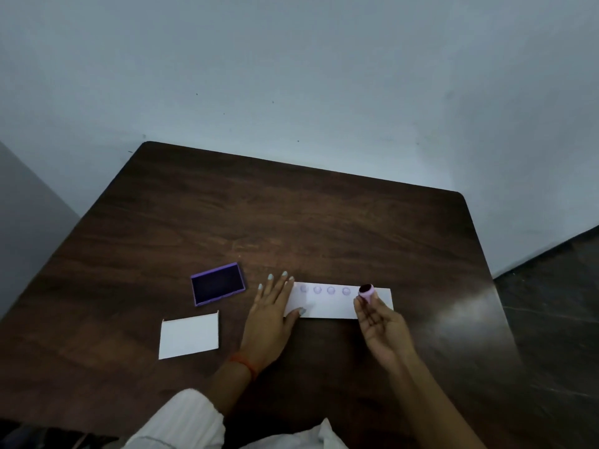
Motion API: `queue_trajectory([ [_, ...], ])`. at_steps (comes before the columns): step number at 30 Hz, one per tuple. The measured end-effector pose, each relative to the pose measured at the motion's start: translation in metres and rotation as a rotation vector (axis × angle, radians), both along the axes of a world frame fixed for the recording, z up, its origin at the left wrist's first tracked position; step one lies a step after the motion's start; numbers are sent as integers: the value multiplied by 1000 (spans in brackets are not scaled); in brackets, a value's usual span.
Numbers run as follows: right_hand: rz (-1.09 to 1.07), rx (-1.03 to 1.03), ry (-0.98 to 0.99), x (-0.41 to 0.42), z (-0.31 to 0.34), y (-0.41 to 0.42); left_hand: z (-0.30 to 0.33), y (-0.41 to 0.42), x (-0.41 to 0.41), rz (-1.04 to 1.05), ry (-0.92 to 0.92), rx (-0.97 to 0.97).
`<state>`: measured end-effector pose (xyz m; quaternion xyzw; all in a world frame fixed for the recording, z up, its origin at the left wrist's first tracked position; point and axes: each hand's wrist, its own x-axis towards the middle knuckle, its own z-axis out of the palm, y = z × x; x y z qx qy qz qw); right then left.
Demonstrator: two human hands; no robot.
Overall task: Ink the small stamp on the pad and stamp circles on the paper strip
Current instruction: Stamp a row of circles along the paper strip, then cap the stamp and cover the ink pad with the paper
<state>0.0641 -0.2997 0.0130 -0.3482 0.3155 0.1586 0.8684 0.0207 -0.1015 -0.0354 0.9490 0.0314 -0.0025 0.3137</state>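
Note:
A white paper strip point(327, 306) lies across the dark wooden table point(291, 222) and carries a row of several pale purple circles along its far edge. My left hand point(272, 306) rests flat, fingers spread, on the strip's left end. My right hand point(379, 322) pinches the small pink stamp point(367, 291) at the strip's right end, tilted so its dark inked face points up and away. The purple ink pad point(216, 284) sits uncovered to the left of my left hand, apart from both hands.
A white rectangular card or lid point(189, 335) lies in front of the ink pad near the table's left front. A pale wall stands behind the table. Dark floor shows to the right. White sleeves fill the bottom edge.

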Motion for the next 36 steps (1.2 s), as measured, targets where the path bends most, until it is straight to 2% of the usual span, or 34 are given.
queue_trajectory([
  [4, -29, 123, 61, -18, -3, 2, 2, 12, -23, 150, 29, -94],
  [7, -12, 146, 90, -26, -7, 6, 0, 17, -36, 234, 63, -79],
  [15, 13, 154, 98, -32, -12, 11, -3, 21, -39, 276, 44, -13],
  [21, 23, 166, 94, -35, -13, 13, 5, 22, -37, 257, 56, -49],
  [24, 61, 152, 60, -35, -11, 17, 15, 20, -37, 278, 32, -140],
  [29, 252, -22, -87, -33, -2, 34, 35, 11, -34, 292, 1, -261],
  [36, 567, -549, -380, -38, 17, 65, 56, 11, -37, 269, -78, -424],
])
